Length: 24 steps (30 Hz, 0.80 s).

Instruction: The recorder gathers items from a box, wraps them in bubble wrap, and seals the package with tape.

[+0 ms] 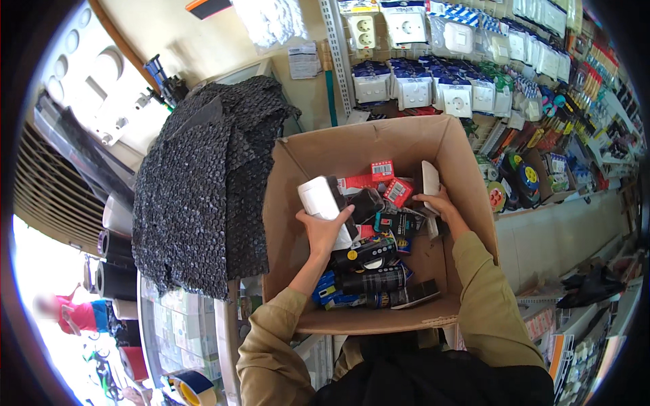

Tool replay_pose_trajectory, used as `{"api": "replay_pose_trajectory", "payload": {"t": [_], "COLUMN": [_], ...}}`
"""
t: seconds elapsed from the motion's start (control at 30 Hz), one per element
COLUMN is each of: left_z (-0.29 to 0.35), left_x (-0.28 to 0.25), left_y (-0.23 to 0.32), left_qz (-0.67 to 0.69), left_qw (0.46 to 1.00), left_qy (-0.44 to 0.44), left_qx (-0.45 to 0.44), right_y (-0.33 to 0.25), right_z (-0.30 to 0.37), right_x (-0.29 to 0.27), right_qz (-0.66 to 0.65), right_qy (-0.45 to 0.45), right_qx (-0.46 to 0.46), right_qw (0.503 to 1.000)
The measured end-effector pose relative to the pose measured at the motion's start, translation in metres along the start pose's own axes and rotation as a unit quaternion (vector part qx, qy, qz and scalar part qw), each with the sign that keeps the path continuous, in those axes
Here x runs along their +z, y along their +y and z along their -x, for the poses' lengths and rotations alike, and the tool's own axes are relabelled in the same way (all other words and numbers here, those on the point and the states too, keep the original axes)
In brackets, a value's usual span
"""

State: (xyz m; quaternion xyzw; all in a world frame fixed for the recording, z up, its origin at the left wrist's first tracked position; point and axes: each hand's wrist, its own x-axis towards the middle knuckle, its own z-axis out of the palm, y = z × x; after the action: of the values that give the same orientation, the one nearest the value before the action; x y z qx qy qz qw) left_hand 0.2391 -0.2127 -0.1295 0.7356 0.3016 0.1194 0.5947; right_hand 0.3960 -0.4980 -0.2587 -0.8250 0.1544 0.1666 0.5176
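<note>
A large open cardboard box (365, 132) sits in front of me, with both hands reaching into it. My left hand (323, 231) is closed round a white box with a dark side (317, 196), at the left of the carton. At the right inner wall, my right hand (439, 203) grips a flat white-and-dark box (429, 178), held on edge. Between them lie small red boxes (398, 192) and a black-and-teal package (395, 223). Nearer to me are black cylindrical packs (369, 254) and blue packages (332, 291). The lower layers of the pile are hidden.
Black bubble wrap (186, 196) drapes over a glass display case (177, 331) on the left. A tape roll (191, 389) lies at the lower left. Packaged wall sockets (409, 27) hang behind the carton; shelves with cable reels (525, 172) stand at right. A person (78, 314) is outside.
</note>
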Motion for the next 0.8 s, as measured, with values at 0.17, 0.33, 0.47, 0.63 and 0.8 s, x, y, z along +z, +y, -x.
{"api": "replay_pose_trajectory", "payload": {"t": [0.17,0.33,0.47,0.63,0.8], "left_z": [-0.002,-0.005,-0.014,-0.016,-0.046], "left_x": [-0.001,0.0,-0.003,0.005,-0.001], "left_y": [0.004,0.004,-0.01,-0.023,-0.078], "left_qz": [-0.007,0.137,0.167,0.094,0.12], "left_qw": [1.0,0.976,0.962,0.981,0.967], "left_qy": [0.003,-0.086,-0.11,-0.083,-0.11], "left_qx": [-0.01,-0.148,-0.184,-0.146,-0.198], "right_y": [-0.007,-0.01,-0.017,0.003,0.012], "right_z": [0.001,-0.001,0.017,0.013,-0.021], "right_x": [-0.004,-0.018,-0.014,-0.014,-0.031], "right_qz": [-0.039,-0.155,-0.162,-0.121,-0.273], "right_qy": [-0.064,-0.186,-0.133,-0.068,-0.246], "right_qx": [-0.007,0.11,0.064,0.0,0.023], "right_qw": [0.997,0.964,0.976,0.99,0.93]}}
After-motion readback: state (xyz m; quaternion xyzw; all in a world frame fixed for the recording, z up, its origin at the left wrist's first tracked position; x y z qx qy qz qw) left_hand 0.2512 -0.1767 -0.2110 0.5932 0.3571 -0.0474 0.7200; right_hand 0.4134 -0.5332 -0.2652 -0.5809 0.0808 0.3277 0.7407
